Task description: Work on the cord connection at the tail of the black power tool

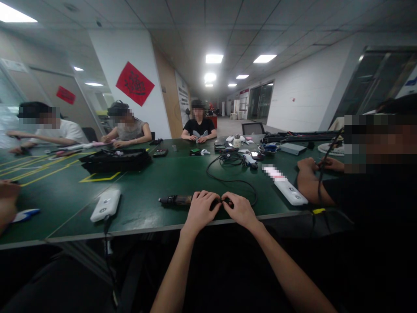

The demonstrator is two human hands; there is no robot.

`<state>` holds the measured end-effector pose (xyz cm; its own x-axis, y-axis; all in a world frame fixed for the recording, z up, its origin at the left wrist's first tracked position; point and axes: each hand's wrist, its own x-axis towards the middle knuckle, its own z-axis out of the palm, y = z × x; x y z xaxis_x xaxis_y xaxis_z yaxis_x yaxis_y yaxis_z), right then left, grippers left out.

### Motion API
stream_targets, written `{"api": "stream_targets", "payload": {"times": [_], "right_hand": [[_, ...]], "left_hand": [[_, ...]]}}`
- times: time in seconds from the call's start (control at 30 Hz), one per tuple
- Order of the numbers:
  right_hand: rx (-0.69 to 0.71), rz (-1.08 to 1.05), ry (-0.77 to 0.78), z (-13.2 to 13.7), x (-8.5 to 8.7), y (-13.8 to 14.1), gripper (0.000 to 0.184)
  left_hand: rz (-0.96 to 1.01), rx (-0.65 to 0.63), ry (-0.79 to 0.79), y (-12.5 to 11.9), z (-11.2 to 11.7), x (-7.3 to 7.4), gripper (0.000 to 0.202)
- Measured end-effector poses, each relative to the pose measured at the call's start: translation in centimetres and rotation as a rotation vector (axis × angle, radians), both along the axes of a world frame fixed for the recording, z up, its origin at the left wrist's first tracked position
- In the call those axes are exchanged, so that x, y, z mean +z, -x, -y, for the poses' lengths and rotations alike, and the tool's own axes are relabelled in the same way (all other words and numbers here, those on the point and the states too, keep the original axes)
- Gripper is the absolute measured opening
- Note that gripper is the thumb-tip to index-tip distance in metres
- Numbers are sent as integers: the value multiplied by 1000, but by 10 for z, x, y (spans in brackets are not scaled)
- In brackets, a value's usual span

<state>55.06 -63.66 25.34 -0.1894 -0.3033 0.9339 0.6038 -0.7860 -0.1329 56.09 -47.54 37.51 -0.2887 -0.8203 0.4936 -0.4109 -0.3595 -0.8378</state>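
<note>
A dark, cylindrical electric screwdriver (pixel 174 200) lies along the table's near side, its narrow metal tip pointing left. My left hand (pixel 202 209) is curled over the tool's rear part, hiding much of it. Close beside it, my right hand (pixel 240 211) pinches the cable end at the back of the screwdriver; whether the plug sits fully in the tool cannot be made out. From there the black cable (pixel 232 181) loops to the right and runs back into a coil.
The green table (pixel 143 208) bears a black tray (pixel 115 161), white power strips (pixel 107 205) (pixel 289 192) on both sides, and cluttered small items with coiled cable (pixel 233 158) farther back. Several people sit around it; one person's forearm (pixel 312 184) rests close on the right.
</note>
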Motion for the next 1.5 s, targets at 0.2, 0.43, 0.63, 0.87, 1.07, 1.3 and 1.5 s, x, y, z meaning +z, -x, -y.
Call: {"api": "stream_targets", "payload": {"times": [0.2, 0.43, 0.63, 0.87, 1.07, 1.3, 1.5], "right_hand": [[6, -3, 4, 0, 0, 2, 13], [12, 0, -5, -1, -1, 3, 13], [11, 3, -5, -1, 0, 2, 13], [5, 8, 4, -1, 0, 1, 13], [8, 19, 11, 2, 0, -3, 11], [3, 87, 39, 0, 0, 4, 15], [-27, 269, -11, -2, -16, 8, 25]], "left_hand": [[-5, 1, 7, -1, 0, 0, 7], [-6, -3, -14, 0, -1, 0, 12], [-7, -4, 0, 0, 0, 0, 12], [-4, 4, 7, -2, 0, 1, 8], [9, 13, -15, -7, 4, 2, 14], [-12, -12, -81, -5, 0, 14, 18], [-46, -46, -50, 6, -27, 65, 17]]}}
